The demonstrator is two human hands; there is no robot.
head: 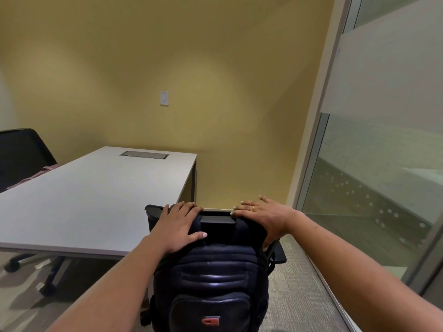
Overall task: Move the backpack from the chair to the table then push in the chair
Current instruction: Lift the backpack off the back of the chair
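A black backpack with a small red logo stands upright on a black chair, filling the lower middle of the view. Only the chair's back edge and right armrest show around it. My left hand lies over the backpack's top left corner, fingers curled over the top and thumb on its front. My right hand clasps the top right corner, thumb down the side. The grey table stretches away just left of the chair.
A second black chair with a pink cloth stands at the table's far left side. A cable hatch sits in the tabletop's far end. A glass wall runs close along the right. A yellow wall lies ahead.
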